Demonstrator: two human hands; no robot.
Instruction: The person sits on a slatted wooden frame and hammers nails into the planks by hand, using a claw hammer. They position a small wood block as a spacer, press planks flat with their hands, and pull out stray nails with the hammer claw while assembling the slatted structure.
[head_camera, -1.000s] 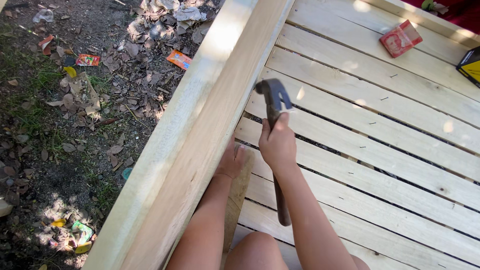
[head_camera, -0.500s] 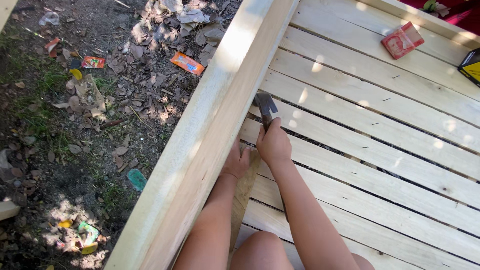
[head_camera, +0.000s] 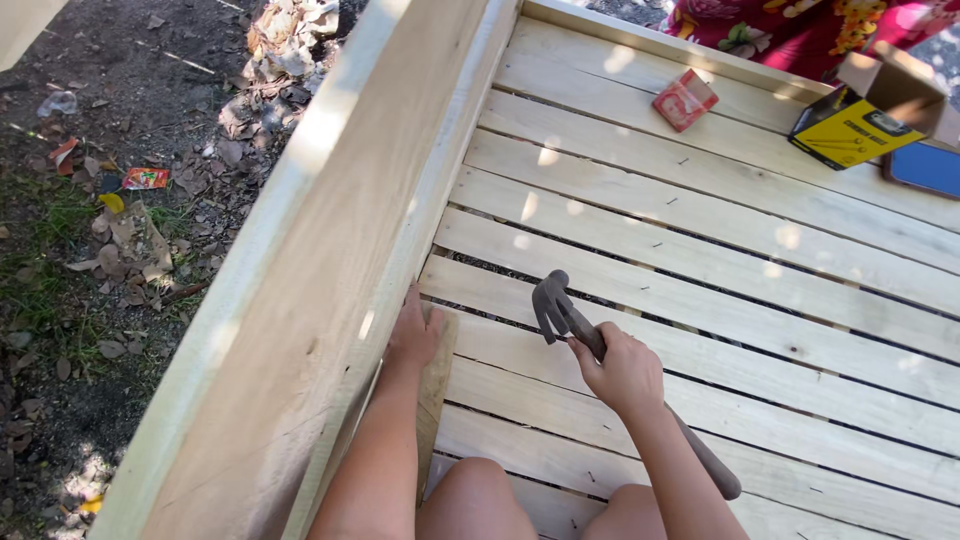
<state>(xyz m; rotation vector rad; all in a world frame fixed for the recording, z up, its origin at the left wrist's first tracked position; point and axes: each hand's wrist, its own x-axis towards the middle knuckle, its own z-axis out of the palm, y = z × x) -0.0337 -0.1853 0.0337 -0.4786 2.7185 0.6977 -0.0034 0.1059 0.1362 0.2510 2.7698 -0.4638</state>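
While the left hand (head_camera: 413, 335) presses flat on a small board (head_camera: 436, 385) against the side rail (head_camera: 330, 300), the right hand (head_camera: 622, 372), fist closed, grips a hammer (head_camera: 560, 315) over the slats (head_camera: 700, 260); strike squarely, clear of fingers.

Leaf-littered dirt ground (head_camera: 120, 250), dappled sunlight, outdoors

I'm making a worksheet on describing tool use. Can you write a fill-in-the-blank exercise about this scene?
1. The right hand grips a claw ____ by its handle.
2. The left hand presses a short wooden block against the tall side ____.
3. The slatted deck is made of pale ____.
4. Beside the small red box at the far end sits an open ____ box.

Missing words: hammer; board; wood; yellow
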